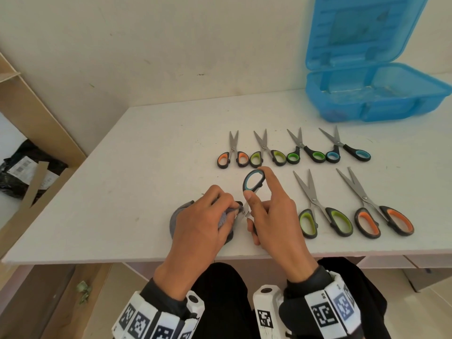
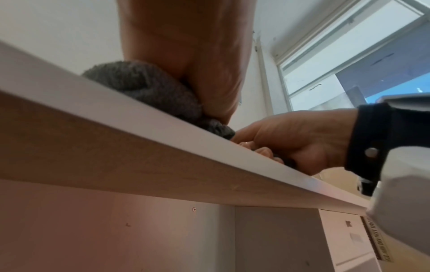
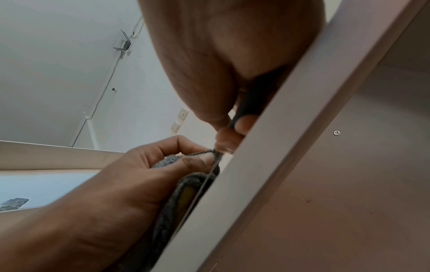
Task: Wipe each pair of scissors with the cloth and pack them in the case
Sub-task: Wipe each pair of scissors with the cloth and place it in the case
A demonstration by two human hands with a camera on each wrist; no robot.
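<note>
Here, taking the table's (image 1: 122, 182) near edge as reference: left of my hands the tabletop lies bare out to its left edge. My left hand (image 1: 204, 225) sits just inside that edge, fingers curled round the grey cloth (image 1: 177, 216), pinching it onto the blades. Immediately right, my right hand (image 1: 271, 216) grips the blue-handled scissors (image 1: 254, 183), one handle loop standing up. Further right lie two large pairs, green (image 1: 318, 211) and orange (image 1: 374, 209); four small pairs (image 1: 293, 150) beyond them. The open blue case (image 1: 376, 94) stands at the far right corner. No writing is legible there.
</note>
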